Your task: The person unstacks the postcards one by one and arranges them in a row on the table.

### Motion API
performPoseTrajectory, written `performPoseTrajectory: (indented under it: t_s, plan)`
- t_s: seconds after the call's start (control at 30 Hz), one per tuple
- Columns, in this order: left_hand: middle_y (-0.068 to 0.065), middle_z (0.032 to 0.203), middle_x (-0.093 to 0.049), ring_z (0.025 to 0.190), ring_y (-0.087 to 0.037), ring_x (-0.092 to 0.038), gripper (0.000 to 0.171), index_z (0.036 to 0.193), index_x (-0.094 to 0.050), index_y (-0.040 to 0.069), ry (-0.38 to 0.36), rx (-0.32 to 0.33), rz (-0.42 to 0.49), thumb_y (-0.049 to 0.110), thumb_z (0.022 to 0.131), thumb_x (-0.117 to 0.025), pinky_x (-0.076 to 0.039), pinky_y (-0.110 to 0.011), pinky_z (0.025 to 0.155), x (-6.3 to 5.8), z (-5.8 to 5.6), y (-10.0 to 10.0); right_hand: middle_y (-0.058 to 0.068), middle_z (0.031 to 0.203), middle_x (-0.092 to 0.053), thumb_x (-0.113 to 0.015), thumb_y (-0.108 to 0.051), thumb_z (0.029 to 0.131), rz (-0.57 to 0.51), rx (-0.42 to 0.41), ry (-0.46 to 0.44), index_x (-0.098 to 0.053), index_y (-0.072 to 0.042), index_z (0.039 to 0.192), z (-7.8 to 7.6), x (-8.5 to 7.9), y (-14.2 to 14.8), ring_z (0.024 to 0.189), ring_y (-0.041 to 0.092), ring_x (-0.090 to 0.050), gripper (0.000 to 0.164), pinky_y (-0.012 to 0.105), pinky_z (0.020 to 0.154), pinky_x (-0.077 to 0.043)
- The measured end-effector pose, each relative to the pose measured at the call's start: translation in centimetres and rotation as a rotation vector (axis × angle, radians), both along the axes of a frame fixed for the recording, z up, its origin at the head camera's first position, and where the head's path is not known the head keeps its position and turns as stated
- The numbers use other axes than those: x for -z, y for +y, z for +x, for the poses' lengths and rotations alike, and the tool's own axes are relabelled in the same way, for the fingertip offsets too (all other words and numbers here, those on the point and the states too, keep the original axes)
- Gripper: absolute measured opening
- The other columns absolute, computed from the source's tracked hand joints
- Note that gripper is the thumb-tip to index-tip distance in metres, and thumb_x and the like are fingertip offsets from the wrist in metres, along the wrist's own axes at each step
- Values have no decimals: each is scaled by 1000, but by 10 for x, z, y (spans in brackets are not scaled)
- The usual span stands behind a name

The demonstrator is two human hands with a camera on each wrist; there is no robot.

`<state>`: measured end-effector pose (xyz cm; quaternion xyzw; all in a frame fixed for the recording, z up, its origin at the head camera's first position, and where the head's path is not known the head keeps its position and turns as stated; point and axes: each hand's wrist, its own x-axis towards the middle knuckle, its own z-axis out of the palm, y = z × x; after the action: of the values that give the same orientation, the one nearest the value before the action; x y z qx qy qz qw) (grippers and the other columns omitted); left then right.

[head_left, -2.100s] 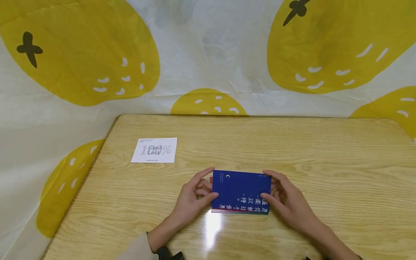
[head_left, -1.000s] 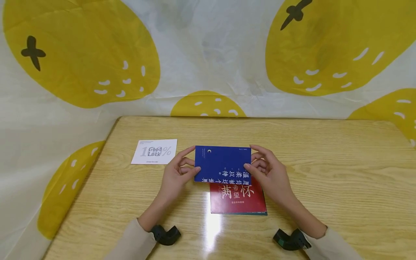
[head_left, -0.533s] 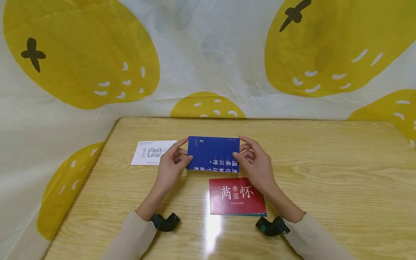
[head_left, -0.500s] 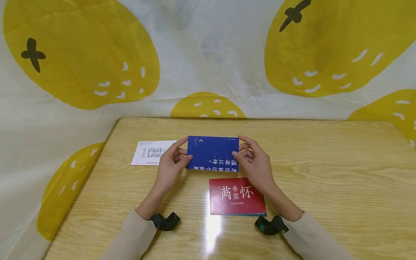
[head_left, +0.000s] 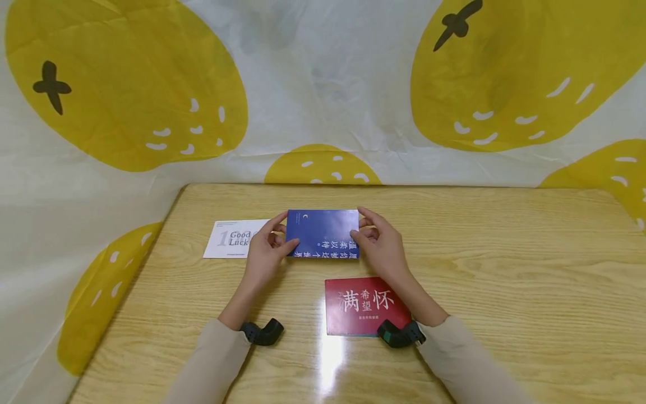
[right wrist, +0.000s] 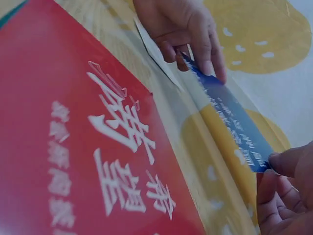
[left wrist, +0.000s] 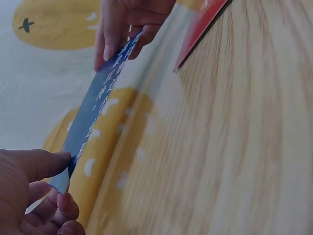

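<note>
A dark blue card (head_left: 325, 227) with white characters and a small moon is held level above the table by both hands. My left hand (head_left: 266, 245) pinches its left end, thumb on top and fingers beneath. At the right end my right hand (head_left: 382, 242) pinches it the same way. The left wrist view shows the blue card (left wrist: 90, 110) almost edge-on, raised off the wood. Below the right hand lies a red card (head_left: 360, 306) with white characters, partly covered by the right wrist's camera mount. A green edge peeks out from under it.
A white "Good Luck" card (head_left: 229, 238) lies on the wooden table (head_left: 504, 269) at the left, its right part behind the left hand. A cloth (head_left: 333, 84) printed with yellow fruit hangs along the back and left side.
Both hands have lifted the blue card off the red one and carried it left and toward the back. The red card is uncovered; the blue card now sits beside the white one in view.
</note>
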<state>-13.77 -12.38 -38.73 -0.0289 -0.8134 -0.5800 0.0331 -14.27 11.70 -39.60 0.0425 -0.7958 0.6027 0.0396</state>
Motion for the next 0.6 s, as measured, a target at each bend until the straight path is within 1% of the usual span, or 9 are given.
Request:
performPoseTrajectory:
  t_s: [0.1,0.2,0.4,0.53,0.6]
  plan:
    - [-14,102,-57,71,-20,-47,63,138,-50,3,5,-22,-75,-1,80,-74,-37,-21,57,4,-4,-1,13,108,-60,-69,-6,87,40,0,-20,-50,-8,140,-3,1,-2,86,23,-63,56,22,69,-50]
    - [-9,99,-56,68,-16,-48,63,137,-53,6,48,-46,-146,3,79,-77,-37,-22,56,19,-12,-5,12,107,-60,-72,-6,85,80,6,-19,-50,-8,140,-6,3,-6,84,22,-61,59,22,69,-50]
    - [-11,98,-55,67,-17,-48,64,137,-52,5,71,-64,-236,5,78,-78,-37,-22,56,21,-18,-5,10,105,-59,-74,-7,83,142,24,-8,-50,-6,139,-10,7,-13,79,20,-59,61,26,65,-49]
    - [-12,97,-55,70,-19,-50,65,137,-51,2,74,-76,-303,8,78,-79,-40,-25,60,23,-20,-4,12,104,-59,-74,-5,82,164,32,7,-50,-4,139,-14,9,-17,78,21,-58,62,29,64,-48]
    - [-13,97,-55,73,-21,-50,65,136,-51,0,73,-83,-356,12,78,-79,-40,-28,62,23,-20,-4,12,103,-58,-75,-4,82,168,31,12,-49,-3,139,-15,11,-19,77,21,-57,62,29,63,-48]
